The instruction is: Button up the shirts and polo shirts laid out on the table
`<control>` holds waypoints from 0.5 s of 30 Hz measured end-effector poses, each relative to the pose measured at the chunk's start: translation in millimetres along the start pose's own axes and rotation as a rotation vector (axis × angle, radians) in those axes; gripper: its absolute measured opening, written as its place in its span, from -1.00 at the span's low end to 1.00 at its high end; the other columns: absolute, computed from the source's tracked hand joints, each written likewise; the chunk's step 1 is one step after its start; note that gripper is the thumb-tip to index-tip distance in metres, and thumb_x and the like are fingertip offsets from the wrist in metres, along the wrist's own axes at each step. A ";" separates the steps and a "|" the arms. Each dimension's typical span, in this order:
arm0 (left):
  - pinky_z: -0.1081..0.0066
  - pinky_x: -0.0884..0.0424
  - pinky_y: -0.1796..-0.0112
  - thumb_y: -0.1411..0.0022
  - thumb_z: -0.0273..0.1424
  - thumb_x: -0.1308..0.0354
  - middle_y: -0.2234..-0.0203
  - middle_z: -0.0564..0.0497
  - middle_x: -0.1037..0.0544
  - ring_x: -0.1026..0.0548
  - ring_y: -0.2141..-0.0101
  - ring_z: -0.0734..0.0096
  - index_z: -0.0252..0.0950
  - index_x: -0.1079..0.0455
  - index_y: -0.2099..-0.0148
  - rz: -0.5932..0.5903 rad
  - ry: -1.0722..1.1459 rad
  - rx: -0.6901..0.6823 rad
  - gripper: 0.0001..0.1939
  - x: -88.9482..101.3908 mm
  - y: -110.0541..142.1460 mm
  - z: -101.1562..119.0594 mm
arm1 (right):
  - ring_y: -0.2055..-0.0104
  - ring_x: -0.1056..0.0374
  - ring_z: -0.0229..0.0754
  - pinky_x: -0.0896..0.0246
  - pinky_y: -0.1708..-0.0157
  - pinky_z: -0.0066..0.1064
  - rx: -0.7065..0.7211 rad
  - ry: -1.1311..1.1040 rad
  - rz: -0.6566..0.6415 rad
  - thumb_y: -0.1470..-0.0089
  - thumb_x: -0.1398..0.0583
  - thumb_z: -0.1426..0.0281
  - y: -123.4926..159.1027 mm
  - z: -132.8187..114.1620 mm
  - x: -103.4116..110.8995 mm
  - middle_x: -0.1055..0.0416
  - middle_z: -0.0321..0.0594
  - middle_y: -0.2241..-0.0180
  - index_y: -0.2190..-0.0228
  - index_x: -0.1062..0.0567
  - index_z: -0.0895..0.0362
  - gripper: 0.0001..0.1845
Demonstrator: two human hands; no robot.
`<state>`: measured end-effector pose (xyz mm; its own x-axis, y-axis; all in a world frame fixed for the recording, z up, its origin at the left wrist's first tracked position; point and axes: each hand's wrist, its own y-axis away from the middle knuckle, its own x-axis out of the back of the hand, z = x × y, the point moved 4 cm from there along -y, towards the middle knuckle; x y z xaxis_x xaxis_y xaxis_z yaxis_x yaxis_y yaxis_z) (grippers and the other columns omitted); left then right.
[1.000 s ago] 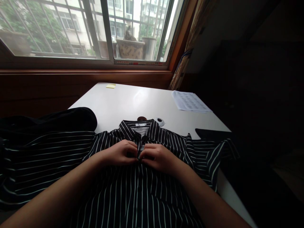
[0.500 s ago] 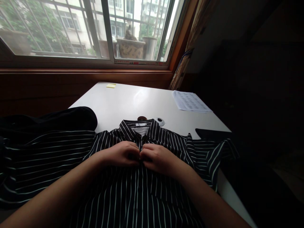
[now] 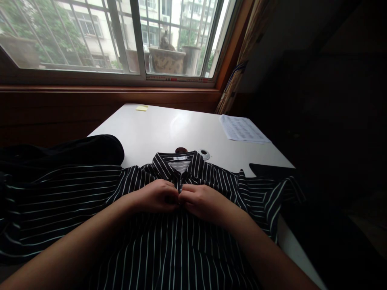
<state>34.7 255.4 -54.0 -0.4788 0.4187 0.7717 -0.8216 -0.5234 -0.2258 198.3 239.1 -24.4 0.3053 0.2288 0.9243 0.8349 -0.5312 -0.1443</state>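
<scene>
A black shirt with white stripes (image 3: 169, 249) lies front up over the white table, its collar pointing to the window and its sleeves spread to both sides. My left hand (image 3: 159, 196) is closed on the front opening a little below the collar. Right against it, my right hand (image 3: 199, 200) pinches the same edge from the other side. The fingertips of both hands meet at the placket; any button between them is hidden by the fingers.
The white table (image 3: 157, 129) carries a yellow sticky note (image 3: 142, 108), printed sheets (image 3: 243, 129), and a round white cable grommet (image 3: 204, 154) beside a brown disc (image 3: 181, 150). Dark cloth (image 3: 102, 151) lies at the left. A barred window (image 3: 178, 40) stands behind.
Both hands keep their hold at the shirt's front, with only a very slight shift of the fingers. The shirt lies as before.
</scene>
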 end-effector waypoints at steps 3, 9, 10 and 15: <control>0.50 -0.28 0.42 -0.18 -0.43 -0.23 0.50 0.06 -0.43 -0.39 0.48 0.50 -0.31 -0.47 0.35 0.015 -0.013 -0.014 -0.93 -1.1 0.1 0.0 | 0.40 -0.27 -0.32 -0.09 0.43 -0.45 -0.007 0.051 -0.009 -0.17 -0.18 0.53 -0.3 -4.9 2.1 -0.41 -0.30 0.31 0.29 -0.47 0.10 -0.90; 0.49 -0.29 0.42 -0.17 -0.42 -0.24 0.51 0.05 -0.43 -0.39 0.48 0.49 -0.32 -0.45 0.39 0.020 -0.033 -0.020 -0.90 -0.6 -0.5 1.4 | 0.48 -0.19 -0.33 0.09 0.52 -0.42 -0.001 0.174 0.013 -0.21 -0.16 0.48 -1.6 -11.8 5.6 -0.41 -0.31 0.37 0.31 -0.47 0.10 -0.91; 0.49 -0.29 0.41 -0.17 -0.42 -0.24 0.50 0.05 -0.43 -0.39 0.47 0.49 -0.32 -0.45 0.39 0.018 -0.027 -0.017 -0.90 -0.4 -0.6 1.4 | 0.49 -0.19 -0.34 0.10 0.52 -0.42 0.004 0.181 0.017 -0.22 -0.16 0.47 -1.6 -11.6 5.7 -0.41 -0.32 0.38 0.31 -0.47 0.09 -0.91; 0.50 -0.29 0.41 -0.21 -0.40 -0.24 0.49 0.05 -0.43 -0.40 0.46 0.49 -0.32 -0.47 0.35 -0.002 0.005 -0.008 -0.90 2.0 -0.9 1.8 | 0.46 -0.24 -0.31 0.00 0.50 -0.42 0.028 0.113 0.054 -0.25 -0.12 0.49 -0.4 -2.3 3.1 -0.41 -0.31 0.37 0.31 -0.48 0.08 -0.85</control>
<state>35.1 255.4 -51.2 -0.4788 0.4233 0.7692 -0.8248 -0.5170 -0.2289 197.8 238.1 -20.6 0.2979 0.1063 0.9487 0.8316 -0.5169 -0.2032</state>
